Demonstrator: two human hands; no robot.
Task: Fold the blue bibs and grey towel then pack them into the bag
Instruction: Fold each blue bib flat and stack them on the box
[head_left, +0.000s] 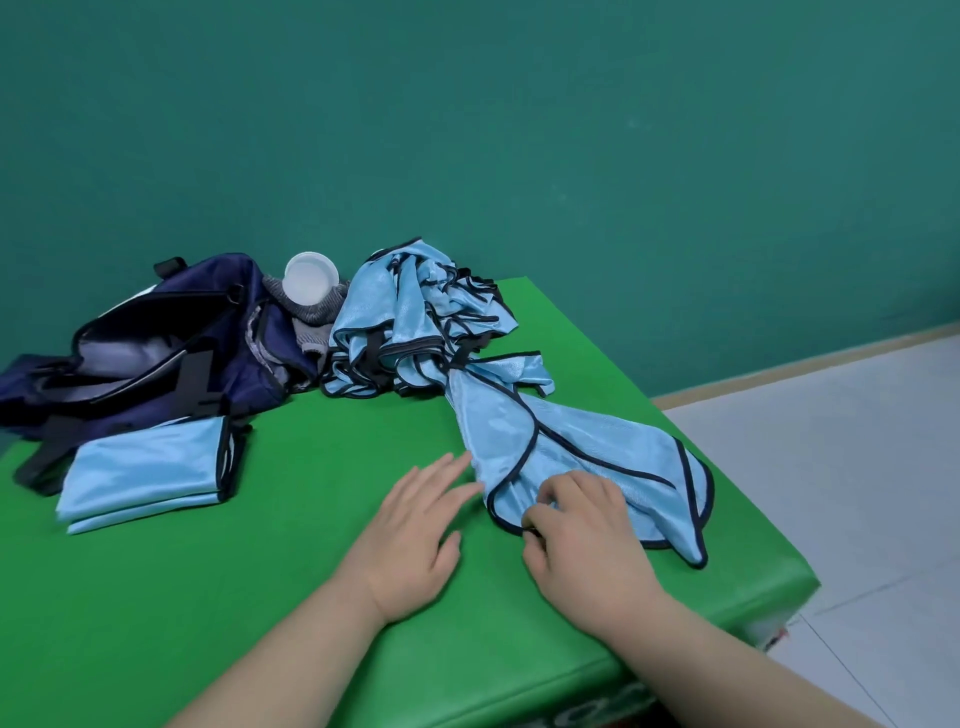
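A light blue bib (582, 457) with dark trim lies stretched out on the green table (260, 597), trailing from a heap of several more blue bibs (410, 322) behind it. My right hand (582, 540) pinches the bib's near trimmed edge. My left hand (415, 530) lies flat on the table, its fingertips touching the bib's left side. A stack of folded blue bibs (145, 473) sits at the left. The navy bag (156, 353) lies open at the back left. A grey towel (311, 322) shows between bag and heap.
A white bottle (310, 280) lies against the grey towel, its round end facing me. The table's right edge drops to a pale tiled floor (857, 467). A teal wall stands close behind the table.
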